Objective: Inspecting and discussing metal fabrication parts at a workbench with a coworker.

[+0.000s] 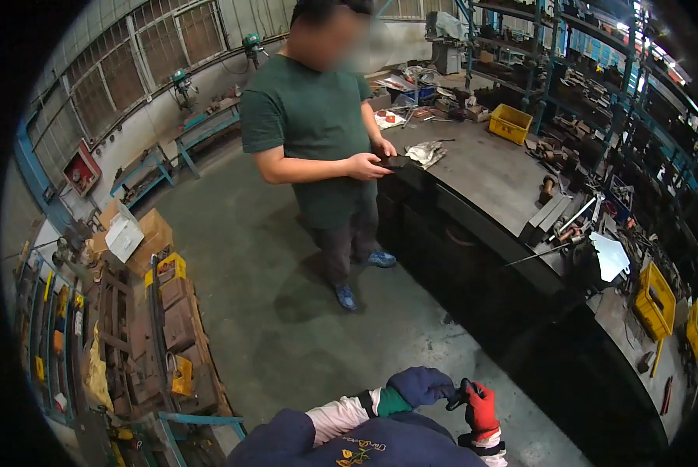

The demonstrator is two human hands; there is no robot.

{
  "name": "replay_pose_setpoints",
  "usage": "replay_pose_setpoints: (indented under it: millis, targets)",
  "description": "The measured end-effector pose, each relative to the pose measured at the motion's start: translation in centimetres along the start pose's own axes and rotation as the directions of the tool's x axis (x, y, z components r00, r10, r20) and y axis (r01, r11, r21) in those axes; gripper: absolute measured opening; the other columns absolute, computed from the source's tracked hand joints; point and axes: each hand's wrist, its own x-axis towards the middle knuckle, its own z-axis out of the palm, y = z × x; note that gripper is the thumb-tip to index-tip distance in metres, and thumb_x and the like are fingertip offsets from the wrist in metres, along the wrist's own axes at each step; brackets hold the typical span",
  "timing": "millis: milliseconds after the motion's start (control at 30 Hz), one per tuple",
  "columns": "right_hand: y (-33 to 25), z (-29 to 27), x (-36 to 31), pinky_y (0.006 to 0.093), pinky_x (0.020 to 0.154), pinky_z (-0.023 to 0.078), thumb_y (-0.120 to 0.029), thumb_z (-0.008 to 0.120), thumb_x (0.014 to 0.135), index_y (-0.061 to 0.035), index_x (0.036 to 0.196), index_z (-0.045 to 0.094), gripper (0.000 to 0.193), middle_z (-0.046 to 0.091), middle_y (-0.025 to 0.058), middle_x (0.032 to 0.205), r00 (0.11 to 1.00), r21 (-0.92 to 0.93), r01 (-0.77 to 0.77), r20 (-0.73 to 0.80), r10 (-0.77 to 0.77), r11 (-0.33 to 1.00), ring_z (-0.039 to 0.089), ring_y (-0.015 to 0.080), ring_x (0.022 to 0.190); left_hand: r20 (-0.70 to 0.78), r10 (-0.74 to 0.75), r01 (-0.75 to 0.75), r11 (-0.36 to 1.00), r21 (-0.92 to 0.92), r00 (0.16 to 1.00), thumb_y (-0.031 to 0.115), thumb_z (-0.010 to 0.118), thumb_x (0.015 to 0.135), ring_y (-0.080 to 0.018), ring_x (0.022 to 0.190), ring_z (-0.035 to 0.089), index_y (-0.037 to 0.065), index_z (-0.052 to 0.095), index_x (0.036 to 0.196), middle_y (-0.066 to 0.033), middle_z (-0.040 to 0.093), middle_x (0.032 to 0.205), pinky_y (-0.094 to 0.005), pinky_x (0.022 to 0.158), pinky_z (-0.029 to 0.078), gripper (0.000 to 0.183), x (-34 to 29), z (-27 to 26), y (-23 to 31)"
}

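Note:
My left arm, in a pale pink sleeve with a dark band, reaches across the front of my navy garment (349,444). A green cuff (393,402) shows at its wrist. Bunched dark blue fabric (420,385) covers my left hand, so its fingers are hidden. Beside it my right hand (483,410), in a red glove, is closed on a small black curved object (459,395). That object lies between my two hands and touches the blue fabric; its exact kind is unclear.
Ahead stands a person (318,132) in a dark green shirt, holding a dark flat object (395,162). A long workbench (489,171) runs along the right with tools, metal parts and yellow bins (511,124). Racks and cardboard boxes (156,240) are on the left.

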Motion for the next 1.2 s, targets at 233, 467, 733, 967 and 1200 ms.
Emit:
replay_pose_setpoints:
  millis: [233, 467, 733, 967, 1200]
  targets:
    - [-2.3, 0.8, -1.0, 0.028, 0.064, 0.046, -0.016, 0.058, 0.087, 0.006, 0.086, 0.061, 0.022, 0.064, 0.009, 0.076, 0.994, -0.035, -0.051, -0.098, 0.047, 0.998, 0.06, 0.0148, 0.067, 0.07, 0.028, -0.03, 0.999, 0.023, 0.997, 0.022, 0.06, 0.081, -0.0284, 0.076, 0.061, 0.012, 0.064, 0.1, -0.0116, 0.063, 0.086, -0.0377, 0.067, 0.048, 0.022, 0.9, -0.1, 0.0]
    - [-0.9, 0.1, -0.3, 0.0302, 0.064, 0.047, -0.017, 0.055, 0.089, 0.0065, 0.086, 0.061, 0.024, 0.064, 0.0121, 0.074, 1.0, 0.072, 0.0, 0.018, -0.001, 0.997, 0.061, 0.0183, 0.064, 0.007, 0.098, -0.097, 0.993, -0.073, 0.995, 0.022, 0.06, 0.082, -0.029, 0.076, 0.062, 0.012, 0.064, 0.098, -0.0107, 0.064, 0.085, -0.0379, 0.065, 0.048, 0.019, 1.3, 0.2, -0.3]
    - [-3.0, 1.0, -1.0, 0.0287, 0.062, 0.046, -0.016, 0.055, 0.089, 0.0066, 0.083, 0.061, 0.024, 0.064, 0.0109, 0.073, 0.995, 0.018, 0.084, -0.052, -0.083, 0.996, 0.061, 0.0176, 0.063, 0.082, 0.066, -0.06, 0.995, -0.074, 0.995, 0.018, 0.06, 0.081, -0.028, 0.074, 0.062, 0.01, 0.064, 0.096, -0.0121, 0.064, 0.084, -0.0362, 0.066, 0.048, 0.018, 1.9, -0.5, -0.1]
    - [-2.1, 0.6, -0.4, 0.0214, 0.037, 0.022, -0.022, 0.056, 0.09, 0.0, 0.08, 0.064, 0.025, 0.063, 0.003, 0.063, 0.997, 0.018, -0.014, -0.072, 0.016, 1.0, 0.036, 0.003, 0.039, 0.104, 0.062, -0.055, 0.996, -0.074, 0.993, 0.017, 0.06, 0.081, -0.027, 0.076, 0.062, 0.009, 0.064, 0.098, -0.0117, 0.064, 0.085, -0.0352, 0.067, 0.048, 0.019, 2.2, -0.9, 0.2]
    - [-2.6, 1.1, -0.3, 0.0247, 0.043, 0.035, -0.024, 0.056, 0.09, 0.0022, 0.081, 0.062, 0.028, 0.064, 0.0091, 0.065, 0.998, 0.09, 0.058, -0.026, -0.055, 0.994, 0.05, 0.0098, 0.045, 0.078, 0.068, -0.065, 0.997, -0.047, 0.995, 0.019, 0.061, 0.082, -0.0259, 0.077, 0.063, 0.011, 0.065, 0.098, -0.0107, 0.065, 0.087, -0.0349, 0.067, 0.048, 0.018, 2.4, -0.8, 0.2]
